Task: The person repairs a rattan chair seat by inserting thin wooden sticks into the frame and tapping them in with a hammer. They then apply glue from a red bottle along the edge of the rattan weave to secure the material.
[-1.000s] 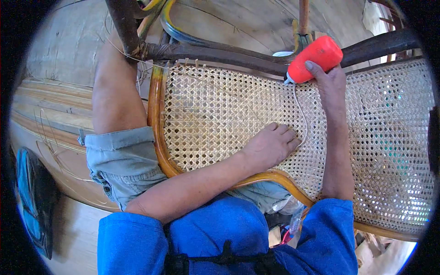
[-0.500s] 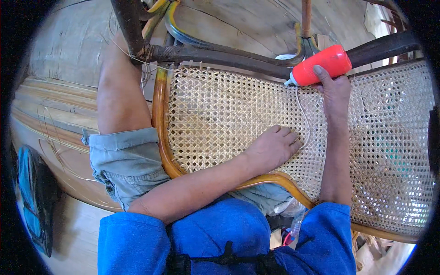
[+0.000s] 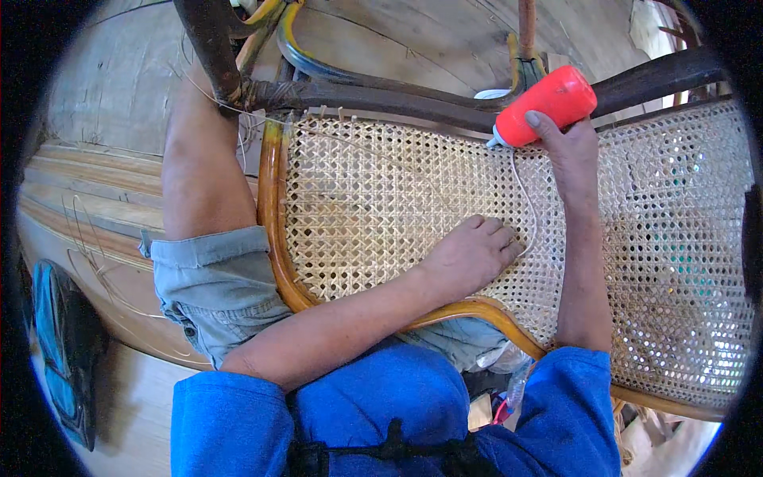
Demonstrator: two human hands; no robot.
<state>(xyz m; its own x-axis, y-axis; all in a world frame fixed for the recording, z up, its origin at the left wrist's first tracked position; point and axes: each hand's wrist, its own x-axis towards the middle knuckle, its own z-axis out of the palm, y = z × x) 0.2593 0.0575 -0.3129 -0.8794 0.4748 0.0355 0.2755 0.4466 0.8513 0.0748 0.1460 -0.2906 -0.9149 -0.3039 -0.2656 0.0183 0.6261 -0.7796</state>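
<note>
A red squeeze bottle (image 3: 556,99) with a pale nozzle is tilted in my right hand (image 3: 575,151), thumb along its side. The nozzle tip points down and left at the far edge of the woven cane panel (image 3: 366,191). A thin pale cord (image 3: 528,199) starts by the nozzle and curves across the cane toward me. Its near end runs under the fingers of my left hand (image 3: 470,253), which lies on the panel with fingers curled over the cord; the fingertips are partly hidden. The panel sits in a curved brown wooden frame (image 3: 274,191).
Dark wooden bars (image 3: 373,102) of the chair run along the panel's far side. Small pegs (image 3: 322,113) stand at its far left edge. A loose strand (image 3: 238,110) hangs near my left leg. Long wooden strips (image 3: 95,179) and a blue-black bag (image 3: 60,350) lie at the left.
The bottle and my right hand have shifted slightly left, with the whole view shifting a little too. The nozzle stays near the cord's far end. My left hand has hardly moved.
</note>
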